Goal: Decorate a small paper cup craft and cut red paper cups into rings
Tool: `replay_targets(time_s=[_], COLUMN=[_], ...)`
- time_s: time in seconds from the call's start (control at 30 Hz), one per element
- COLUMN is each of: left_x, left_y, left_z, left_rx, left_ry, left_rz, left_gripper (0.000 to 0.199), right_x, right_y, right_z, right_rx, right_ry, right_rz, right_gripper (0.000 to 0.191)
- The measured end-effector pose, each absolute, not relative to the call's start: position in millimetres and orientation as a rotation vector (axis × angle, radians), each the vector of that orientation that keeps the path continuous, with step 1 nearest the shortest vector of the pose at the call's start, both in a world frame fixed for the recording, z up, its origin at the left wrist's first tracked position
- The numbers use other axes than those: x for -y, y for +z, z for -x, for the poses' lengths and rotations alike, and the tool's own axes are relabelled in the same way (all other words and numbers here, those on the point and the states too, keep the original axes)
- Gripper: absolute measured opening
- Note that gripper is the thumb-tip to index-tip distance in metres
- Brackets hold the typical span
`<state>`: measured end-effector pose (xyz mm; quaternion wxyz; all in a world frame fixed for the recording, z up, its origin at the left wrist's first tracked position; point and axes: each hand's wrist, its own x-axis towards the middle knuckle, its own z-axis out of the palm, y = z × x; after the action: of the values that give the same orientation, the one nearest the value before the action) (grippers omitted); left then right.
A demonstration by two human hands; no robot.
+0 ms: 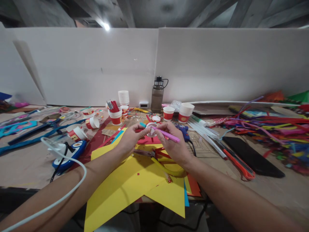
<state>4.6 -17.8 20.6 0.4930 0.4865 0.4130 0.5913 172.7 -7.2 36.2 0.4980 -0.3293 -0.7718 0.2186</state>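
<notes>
Pale panels (84, 64) span the upper bkgd, w/ a cluttered brown table (29, 164) below.

Centre frame: a small white round piece (151, 130), prob. part of a paper cup, is held up above the table. My L hand (131, 138) pinches it, thumb & fingers closed; my R hand (176, 150) grips a purple stick (172, 136), maybe a pen, its far end at or v. near the piece (can't tell if touching). Holding them from opp. sides, fingertips close, prob. steadies both & keeps them in plain sight.

Both forearms reach in from the lower corners, angled inward, wrists bent so the hands almost meet. A white cable (83, 180) crosses my L forearm.

Just below the hands, scissors (145, 153) lie on yellow sheets (120, 183), prob. for quick reach. Further out: a blue corded tool (183, 132) right of centre, stacked cups (185, 113) & a bottle (157, 98) upper middle, tipped cups (77, 133) mid-left, a black phone-like slab (253, 157) lower right, tangled coloured strips (267, 124) far right.
</notes>
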Motion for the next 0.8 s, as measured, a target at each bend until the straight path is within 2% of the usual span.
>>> replay_targets(time_s=[0.8], left_x=[18.1], left_y=[20.0], left_z=[-4.5], left_rx=[-0.98], left_ry=[1.432], left_rz=[-1.155], left_gripper=[0.028], right_x=[6.9], right_y=[37.0], right_z=[-173.6], right_rx=[1.852], right_ry=[0.487], right_rz=[0.791], right_gripper=[0.016])
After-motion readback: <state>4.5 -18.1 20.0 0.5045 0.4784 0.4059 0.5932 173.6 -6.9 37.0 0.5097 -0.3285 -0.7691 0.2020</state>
